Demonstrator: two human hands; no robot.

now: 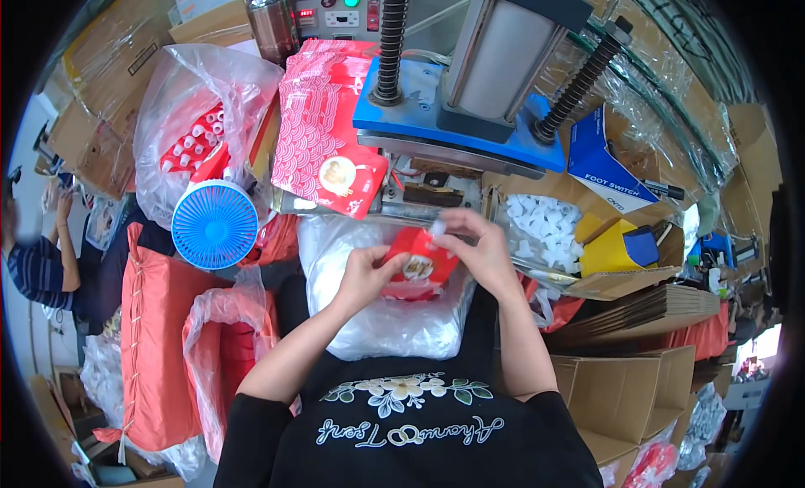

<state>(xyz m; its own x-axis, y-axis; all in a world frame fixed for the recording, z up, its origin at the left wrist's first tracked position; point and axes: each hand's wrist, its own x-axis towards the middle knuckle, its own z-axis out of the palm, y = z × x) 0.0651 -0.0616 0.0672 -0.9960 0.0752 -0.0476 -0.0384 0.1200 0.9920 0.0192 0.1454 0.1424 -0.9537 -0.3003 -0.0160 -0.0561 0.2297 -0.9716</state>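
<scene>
A small red pouch (429, 280) with a pale round print is in front of me, over clear plastic wrapping (344, 320). My left hand (362, 278) grips its left side, thumb across the front. My right hand (481, 251) pinches a small white plastic spout (438, 228) at the pouch's upper right corner. Whether the spout sits inside the pouch or only against it, I cannot tell. Just beyond my hands stands a press with a blue plate (402, 111). Flat red pouches (314, 136) are stacked to its left. White spouts (543, 228) lie heaped in a tray to its right.
A blue fan (215, 225) stands left, before a clear bag of red pouches with white spouts (197, 140). Red wrapped bundles (159, 345) are nearer. Cardboard boxes (620, 387) and a yellow-and-blue foot switch (616, 245) are right. Another person (42, 253) is at far left.
</scene>
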